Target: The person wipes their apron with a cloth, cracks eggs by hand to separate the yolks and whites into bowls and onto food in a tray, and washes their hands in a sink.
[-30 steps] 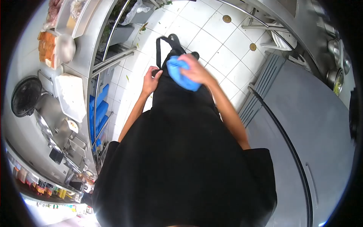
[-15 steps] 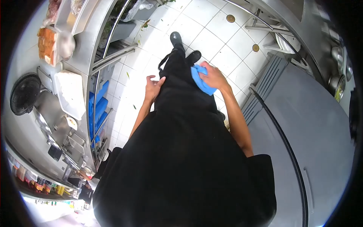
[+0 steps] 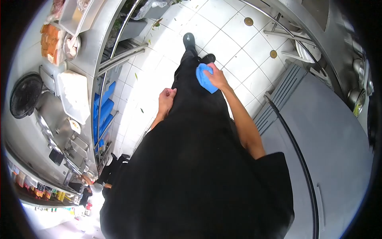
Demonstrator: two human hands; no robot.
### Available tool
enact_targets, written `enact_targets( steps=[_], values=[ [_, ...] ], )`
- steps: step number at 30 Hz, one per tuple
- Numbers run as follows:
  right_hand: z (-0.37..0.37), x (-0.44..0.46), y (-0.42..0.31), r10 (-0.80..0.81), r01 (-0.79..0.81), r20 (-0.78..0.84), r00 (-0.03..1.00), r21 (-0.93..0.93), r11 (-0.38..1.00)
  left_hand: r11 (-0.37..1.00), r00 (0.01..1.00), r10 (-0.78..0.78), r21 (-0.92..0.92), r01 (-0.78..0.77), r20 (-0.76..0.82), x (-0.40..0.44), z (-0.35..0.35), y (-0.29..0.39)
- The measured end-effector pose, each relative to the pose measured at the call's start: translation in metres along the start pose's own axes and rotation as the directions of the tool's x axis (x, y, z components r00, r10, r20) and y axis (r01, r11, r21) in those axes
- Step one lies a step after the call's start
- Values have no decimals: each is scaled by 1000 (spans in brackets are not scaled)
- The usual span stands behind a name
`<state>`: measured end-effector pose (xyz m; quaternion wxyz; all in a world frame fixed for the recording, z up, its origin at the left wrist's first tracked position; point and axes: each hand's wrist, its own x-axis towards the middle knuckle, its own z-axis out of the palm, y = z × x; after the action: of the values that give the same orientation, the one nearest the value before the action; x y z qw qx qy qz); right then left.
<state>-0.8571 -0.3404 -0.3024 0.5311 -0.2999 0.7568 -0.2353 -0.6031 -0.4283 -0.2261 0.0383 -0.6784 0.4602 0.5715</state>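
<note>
A blue cloth (image 3: 204, 81) is bunched in my right hand (image 3: 217, 77), in front of my right thigh. The fingers are wrapped round its upper right part, and the cloth lies over my black clothing. Beside my left thigh hangs my left hand (image 3: 166, 100), its fingers curled in loosely, with nothing visible in it. Its fingertips are close to the black cloth of my clothing (image 3: 191, 99); whether they touch it I cannot tell. Both arms hang low.
White floor tiles (image 3: 227, 40) with leaf scraps lie ahead of my boots (image 3: 189, 41). On the left runs a steel counter (image 3: 85, 59) with a white tray (image 3: 75, 95) and food containers. At right stands a grey cabinet (image 3: 322, 119). Another person (image 3: 107, 175) is at lower left.
My right hand has moved slightly left with the blue cloth. My left hand has shifted a little right and down, and its fingers have curled in. The counter's surroundings have shifted slightly.
</note>
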Motion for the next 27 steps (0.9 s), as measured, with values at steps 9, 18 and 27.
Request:
enact_targets(
  steps=[9, 18, 27],
  values=[
    [42, -29, 35, -219, 202, -2, 976, -386, 900, 967, 986, 167, 195, -165, 7, -8, -20, -13],
    [-41, -71, 130, 205, -287, 208, 957, 539, 792, 974, 984, -155, 181, 138, 83, -111, -186, -142],
    [57, 54, 218, 396, -373, -12, 918, -365, 853, 903, 906, -409, 195, 384, 109, -102, -183, -134]
  ],
)
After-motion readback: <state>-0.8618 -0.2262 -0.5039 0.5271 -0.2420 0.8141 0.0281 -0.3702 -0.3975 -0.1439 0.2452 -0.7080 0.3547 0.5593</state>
